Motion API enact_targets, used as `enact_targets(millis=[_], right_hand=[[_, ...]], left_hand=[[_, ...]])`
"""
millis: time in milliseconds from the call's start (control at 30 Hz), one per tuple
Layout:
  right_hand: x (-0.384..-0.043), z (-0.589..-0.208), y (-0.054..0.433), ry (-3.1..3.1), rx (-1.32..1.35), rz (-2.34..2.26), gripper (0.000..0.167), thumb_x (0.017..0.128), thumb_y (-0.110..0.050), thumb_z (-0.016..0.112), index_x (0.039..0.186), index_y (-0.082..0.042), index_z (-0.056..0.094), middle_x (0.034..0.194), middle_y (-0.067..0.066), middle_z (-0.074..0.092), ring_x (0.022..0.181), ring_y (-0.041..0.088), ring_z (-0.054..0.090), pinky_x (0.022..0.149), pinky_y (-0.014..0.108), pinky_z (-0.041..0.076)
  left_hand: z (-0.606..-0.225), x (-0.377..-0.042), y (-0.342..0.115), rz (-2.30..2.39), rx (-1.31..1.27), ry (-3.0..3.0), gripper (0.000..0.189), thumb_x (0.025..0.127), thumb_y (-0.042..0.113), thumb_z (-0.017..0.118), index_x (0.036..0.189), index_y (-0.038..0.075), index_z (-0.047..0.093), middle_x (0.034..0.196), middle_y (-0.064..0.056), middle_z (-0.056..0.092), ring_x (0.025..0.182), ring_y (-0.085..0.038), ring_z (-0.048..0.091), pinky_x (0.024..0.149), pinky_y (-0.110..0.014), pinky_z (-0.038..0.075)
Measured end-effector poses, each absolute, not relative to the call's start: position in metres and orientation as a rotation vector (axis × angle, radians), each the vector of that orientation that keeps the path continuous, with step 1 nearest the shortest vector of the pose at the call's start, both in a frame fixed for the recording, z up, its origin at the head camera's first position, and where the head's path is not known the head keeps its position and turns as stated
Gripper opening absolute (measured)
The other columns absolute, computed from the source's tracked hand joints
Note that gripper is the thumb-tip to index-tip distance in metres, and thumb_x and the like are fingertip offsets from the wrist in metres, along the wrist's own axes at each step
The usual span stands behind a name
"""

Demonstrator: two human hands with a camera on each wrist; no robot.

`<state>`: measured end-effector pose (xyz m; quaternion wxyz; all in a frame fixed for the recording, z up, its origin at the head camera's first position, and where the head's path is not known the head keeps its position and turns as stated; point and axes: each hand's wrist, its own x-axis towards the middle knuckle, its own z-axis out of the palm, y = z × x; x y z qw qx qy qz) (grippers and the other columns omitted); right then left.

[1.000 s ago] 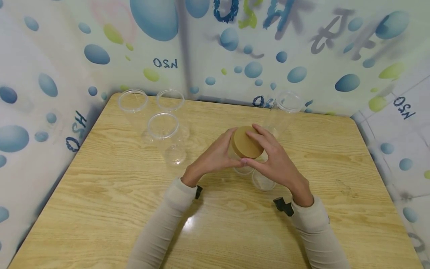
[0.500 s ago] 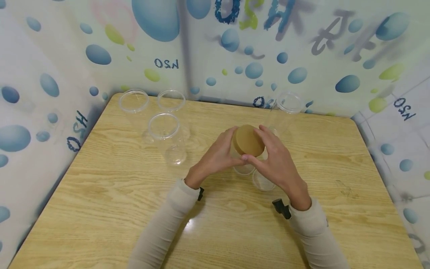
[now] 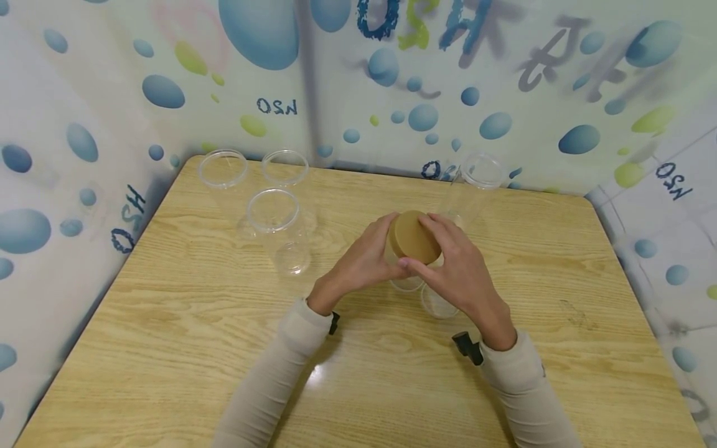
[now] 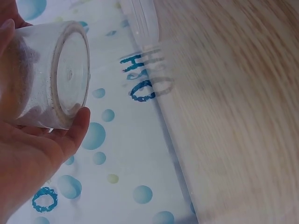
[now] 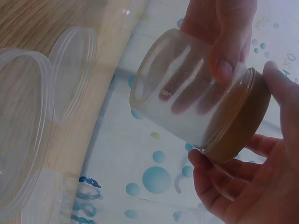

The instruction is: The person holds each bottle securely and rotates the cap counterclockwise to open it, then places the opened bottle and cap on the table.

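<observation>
Above the table, both hands hold a clear jar (image 5: 173,88) with a flat gold-brown lid (image 3: 416,236). My left hand (image 3: 364,258) grips the jar's body, its fingers showing through the wall in the right wrist view. My right hand (image 3: 462,267) holds the lid by its edge, thumb on one side and fingers on the other. The jar is tilted, with its round base (image 4: 72,72) facing the left wrist camera. No contents can be made out inside. Below the hands, clear round lid-like pieces (image 3: 439,302) lie on the table, partly hidden.
Three tall clear plastic cups (image 3: 291,246) stand at the back left of the wooden table (image 3: 168,348). Another clear tall container (image 3: 467,193) stands at the back right, behind the right hand. A wall sheet printed with drops (image 3: 422,117) borders the table's back and sides.
The right fingers have drawn back from the lid's top to its edge, then come slightly forward over it. The jar has shifted very little and the left hand keeps its grip.
</observation>
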<state>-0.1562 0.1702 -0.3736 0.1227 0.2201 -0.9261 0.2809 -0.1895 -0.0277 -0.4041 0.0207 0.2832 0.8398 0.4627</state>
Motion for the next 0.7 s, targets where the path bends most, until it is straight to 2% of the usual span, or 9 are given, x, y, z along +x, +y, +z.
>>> enact_targets(millis=[367,700], right_hand=[[-0.1573,-0.3742,0.1715,-2.672,0.690,0.812,0.075,0.082,-0.041,0.080,0.143,-0.009,0.051,0.144,0.017,0.051,0.129,0.036,0.052,0.091,0.054,0.052],[-0.1581,-0.3735,0.1739,-2.670,0.739,0.836,0.076,0.081,-0.040,0.082,0.144,-0.009,0.051,0.147,0.017,0.048,0.134,0.036,0.048,0.096,0.054,0.050]], left_hand=[[-0.4025,-0.1902,-0.0310,1.439,0.875,2.581,0.089,0.078,0.032,0.084,0.148,0.007,0.034,0.132,-0.007,0.050,0.114,-0.019,0.050,0.093,-0.037,0.049],[-0.4037,-0.1905,-0.0324,1.449,0.870,2.534,0.093,0.077,0.030,0.085,0.150,0.009,0.032,0.135,-0.006,0.049,0.115,-0.019,0.050,0.096,-0.039,0.048]])
